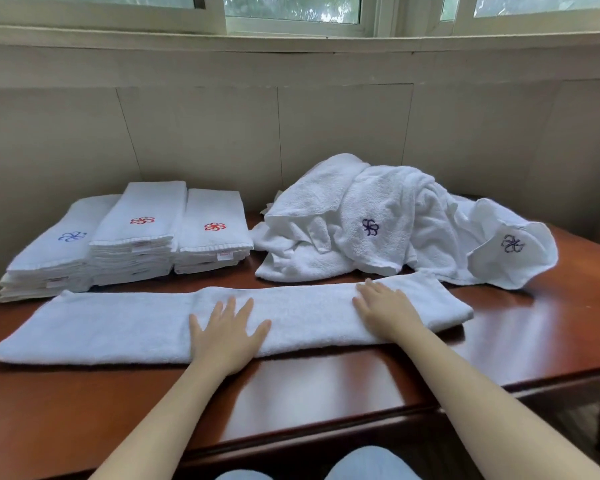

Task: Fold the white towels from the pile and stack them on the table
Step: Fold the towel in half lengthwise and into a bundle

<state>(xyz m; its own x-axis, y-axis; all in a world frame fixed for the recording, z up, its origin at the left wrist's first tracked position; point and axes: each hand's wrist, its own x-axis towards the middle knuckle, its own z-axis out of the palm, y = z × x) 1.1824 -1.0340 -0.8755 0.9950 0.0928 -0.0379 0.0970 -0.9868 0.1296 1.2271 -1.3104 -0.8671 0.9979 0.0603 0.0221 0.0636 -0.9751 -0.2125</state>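
A white towel [118, 327], folded into a long narrow strip, lies across the brown table [326, 393]. My left hand [227, 332] lies flat on its middle with fingers spread. My right hand [387, 311] presses flat on the strip nearer its right end. Behind, at the right, sits the loose pile of white towels [388, 223] with dark blue embroidered logos. At the back left stand three stacks of folded towels [136, 233], one with a blue logo and two with red logos on top.
The wall [291, 133] runs close behind the stacks and pile, with a window sill above. The table's front edge [326, 434] is near my knees, and its right edge drops off beyond the pile.
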